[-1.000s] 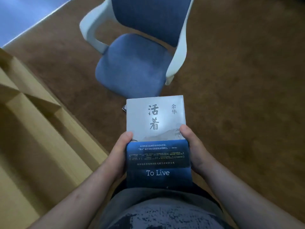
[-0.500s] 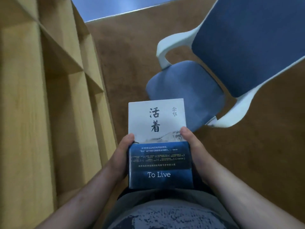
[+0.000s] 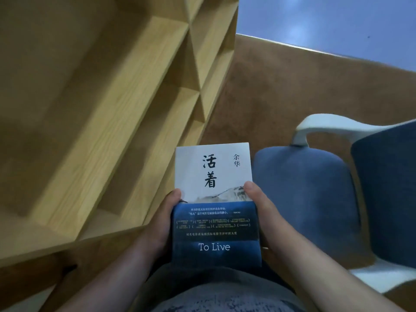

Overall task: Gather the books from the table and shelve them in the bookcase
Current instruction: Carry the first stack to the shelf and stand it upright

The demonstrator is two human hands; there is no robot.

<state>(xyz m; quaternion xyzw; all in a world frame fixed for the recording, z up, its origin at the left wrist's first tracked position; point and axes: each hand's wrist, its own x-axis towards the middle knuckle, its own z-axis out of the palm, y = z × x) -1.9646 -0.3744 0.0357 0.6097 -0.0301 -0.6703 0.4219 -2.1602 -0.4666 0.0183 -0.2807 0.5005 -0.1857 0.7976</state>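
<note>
I hold a book (image 3: 213, 172) flat in front of my waist, cover up. Its top half is white with black characters, and a dark blue band printed "To Live" wraps its lower half. My left hand (image 3: 161, 221) grips the book's left edge with the thumb on the cover. My right hand (image 3: 263, 215) grips the right edge the same way. The light wooden bookcase (image 3: 108, 122) fills the left and upper left of the view, its open compartments bare. The book's far edge lies just right of the bookcase's lower shelves.
A blue office chair (image 3: 315, 199) with white armrests stands close on the right, beside the book. Brown carpet (image 3: 270, 86) covers the floor between chair and bookcase. A pale blue wall (image 3: 326, 21) runs along the far edge.
The view has swung left: the bookcase has grown from the left edge to fill the left half, and the chair has slid to the right. Both hands keep the same hold on the book.
</note>
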